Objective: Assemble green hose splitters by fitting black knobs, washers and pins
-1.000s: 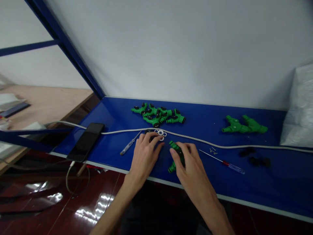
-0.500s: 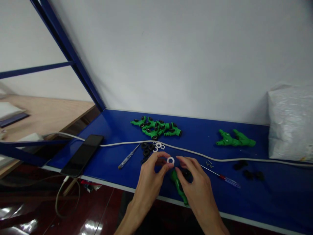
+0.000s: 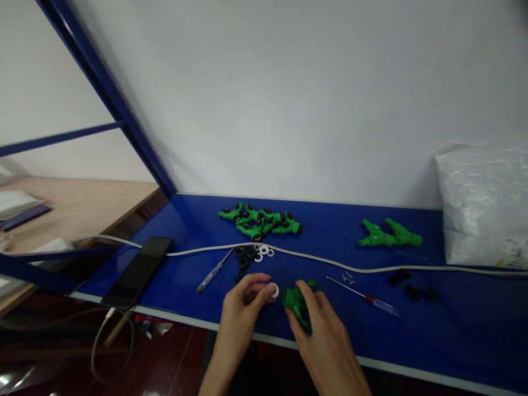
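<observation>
Between the thumb and fingers of my left hand [image 3: 243, 308] is a white ring washer [image 3: 275, 290]. My right hand [image 3: 319, 324] is wrapped round a green Y-shaped hose connector [image 3: 293, 298], its round open end facing left toward the washer; the two parts are apart. Just beyond my left hand lie several black rings [image 3: 244, 263] and several white rings [image 3: 264, 251]. To the right of my right hand, a screwdriver with a clear and red handle [image 3: 381, 305] lies near several small screws [image 3: 348, 278].
Several green connectors with black fittings [image 3: 258, 223] lie at the back; plain green ones [image 3: 390, 235] lie farther right. A white cable [image 3: 322, 254] crosses the blue table [image 3: 198, 220]. A phone [image 3: 138, 272], another screwdriver [image 3: 215, 276], black parts [image 3: 412, 291] and a plastic bag [image 3: 482, 203] surround the work.
My right hand has moved off the washer and gripped the green connector, now raised and turned with its round end leftward. My left hand has shifted slightly left and down with the washer.
</observation>
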Action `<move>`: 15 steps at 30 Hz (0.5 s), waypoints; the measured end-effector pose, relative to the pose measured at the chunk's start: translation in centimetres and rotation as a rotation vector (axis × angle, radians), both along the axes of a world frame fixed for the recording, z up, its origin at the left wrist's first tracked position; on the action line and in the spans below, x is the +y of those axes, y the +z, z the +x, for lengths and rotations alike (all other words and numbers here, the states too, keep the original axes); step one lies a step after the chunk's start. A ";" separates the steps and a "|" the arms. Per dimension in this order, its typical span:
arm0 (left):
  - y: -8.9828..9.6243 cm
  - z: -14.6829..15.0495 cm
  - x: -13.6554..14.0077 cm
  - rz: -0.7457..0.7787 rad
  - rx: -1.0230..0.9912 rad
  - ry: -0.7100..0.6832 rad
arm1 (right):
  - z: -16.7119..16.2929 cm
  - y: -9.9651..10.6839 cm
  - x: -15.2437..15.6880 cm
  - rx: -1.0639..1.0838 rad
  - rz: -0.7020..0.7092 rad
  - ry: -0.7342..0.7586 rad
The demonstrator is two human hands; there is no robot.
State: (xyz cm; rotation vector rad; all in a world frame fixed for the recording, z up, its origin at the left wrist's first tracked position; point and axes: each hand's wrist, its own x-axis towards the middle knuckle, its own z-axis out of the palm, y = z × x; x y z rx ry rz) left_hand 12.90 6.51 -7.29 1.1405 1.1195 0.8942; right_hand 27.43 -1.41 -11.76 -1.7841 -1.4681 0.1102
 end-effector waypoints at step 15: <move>0.5 2.8 -0.4 0.136 -0.055 -0.082 | 0.7 3.4 0.9 0.752 -0.067 0.277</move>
